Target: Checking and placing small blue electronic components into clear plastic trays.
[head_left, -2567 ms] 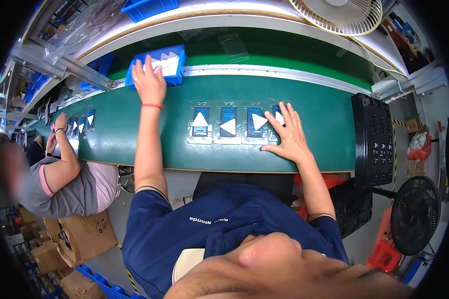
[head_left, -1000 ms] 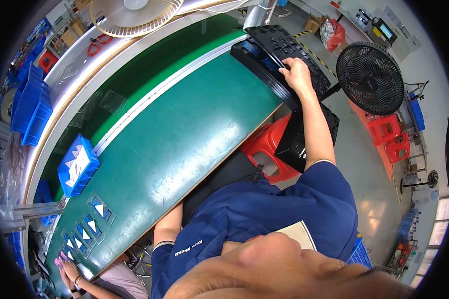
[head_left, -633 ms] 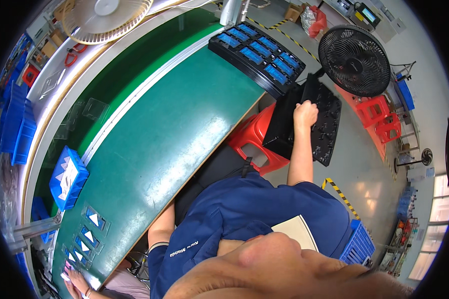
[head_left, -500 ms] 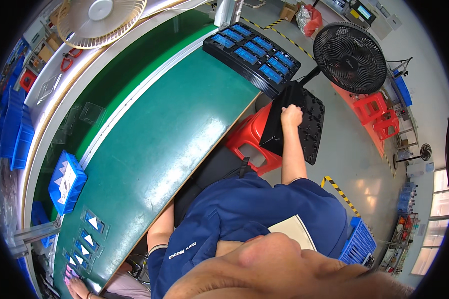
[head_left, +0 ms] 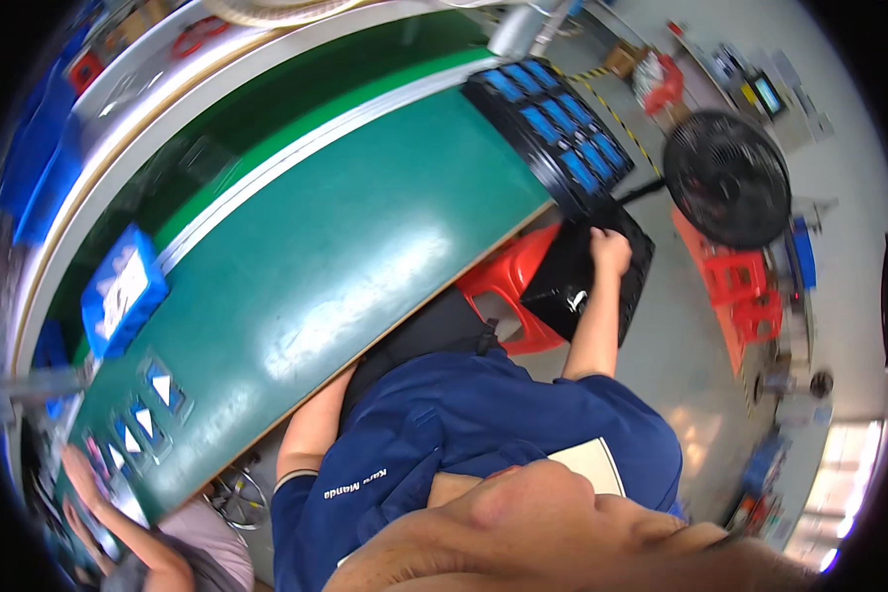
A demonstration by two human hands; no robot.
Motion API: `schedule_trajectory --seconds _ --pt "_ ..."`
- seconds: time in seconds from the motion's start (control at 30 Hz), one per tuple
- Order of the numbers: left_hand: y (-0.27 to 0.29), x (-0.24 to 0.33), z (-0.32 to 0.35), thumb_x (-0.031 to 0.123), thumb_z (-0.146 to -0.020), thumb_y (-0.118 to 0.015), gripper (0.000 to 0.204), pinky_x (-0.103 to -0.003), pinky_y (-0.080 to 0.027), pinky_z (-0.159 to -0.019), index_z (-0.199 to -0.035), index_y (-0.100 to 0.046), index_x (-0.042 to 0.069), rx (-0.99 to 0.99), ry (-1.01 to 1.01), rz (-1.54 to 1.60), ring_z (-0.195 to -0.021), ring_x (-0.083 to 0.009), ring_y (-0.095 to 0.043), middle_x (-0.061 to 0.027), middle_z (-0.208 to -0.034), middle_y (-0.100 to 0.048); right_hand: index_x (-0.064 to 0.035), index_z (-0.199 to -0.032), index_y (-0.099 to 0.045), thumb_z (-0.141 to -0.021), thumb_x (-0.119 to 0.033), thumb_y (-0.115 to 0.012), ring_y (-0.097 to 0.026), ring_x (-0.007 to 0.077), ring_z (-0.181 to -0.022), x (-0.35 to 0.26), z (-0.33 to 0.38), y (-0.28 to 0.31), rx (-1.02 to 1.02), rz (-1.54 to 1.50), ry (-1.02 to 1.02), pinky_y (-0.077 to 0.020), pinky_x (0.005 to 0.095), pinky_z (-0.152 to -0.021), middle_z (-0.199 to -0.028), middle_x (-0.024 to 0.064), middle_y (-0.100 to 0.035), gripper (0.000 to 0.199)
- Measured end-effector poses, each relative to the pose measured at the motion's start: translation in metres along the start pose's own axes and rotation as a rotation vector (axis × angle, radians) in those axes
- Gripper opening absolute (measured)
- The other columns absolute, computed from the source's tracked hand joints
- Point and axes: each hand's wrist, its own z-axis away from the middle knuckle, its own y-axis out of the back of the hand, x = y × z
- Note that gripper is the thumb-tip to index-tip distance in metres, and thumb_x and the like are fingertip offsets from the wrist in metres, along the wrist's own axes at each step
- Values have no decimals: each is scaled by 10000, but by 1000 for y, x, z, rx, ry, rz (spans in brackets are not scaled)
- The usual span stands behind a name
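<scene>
My right hand (head_left: 612,253) is closed on the upper edge of a black plastic tray (head_left: 566,286). The tray stands tilted on edge beside the table, against a red stool (head_left: 511,278); its smooth, shiny face is turned toward the stool. Only my left forearm (head_left: 311,426) shows, running to the table's edge, with the hand hidden there. Just past the tray, at the far right end of the green table (head_left: 365,227), lies a black tray stack (head_left: 533,158) with several blue rectangular pieces in its pockets.
At the left, a co-worker's hands (head_left: 87,476) are over the table near several clear packs with white triangles (head_left: 146,422). A blue bin (head_left: 109,331) with white pieces sits at the far-left edge. A black standing fan (head_left: 726,180) rises beyond the tray.
My view has shifted, so the table and fan sit differently. The held black tray has turned, showing more of its smooth face. The co-worker's arms have come further into view.
</scene>
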Motion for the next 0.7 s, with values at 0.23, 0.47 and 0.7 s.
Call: schedule_trajectory --seconds 0.23,0.47,0.7 --pt "110 72 75 271 -886 -566 291 -442 -488 -845 -965 -663 8 -302 -15 69 -940 -362 -616 -222 -962 -626 -36 -1018 -693 -841 -196 -690 -639 245 -749 -136 15 62 520 -450 762 -517 349 -682 -857 121 -664 238" --pt "248 54 134 200 -851 -625 241 -392 -468 -784 -1041 -610 53 528 -192 200 -874 -298 -553 -101 -956 -575 -62 -1270 -559 -829 -245 -729 -599 277 -974 -434 218 31 -240 -662 1695 -491 370 -854 -1072 149 -605 507" --pt "238 11 144 177 -717 -696 179 -357 -437 -779 -802 -597 55 830 275 -205 -918 -238 -538 -88 -951 -573 -90 -1432 -378 -833 -634 -564 -331 365 -1364 -658 359 -32 -120 -553 2031 -252 438 -1134 -1460 198 -378 830"
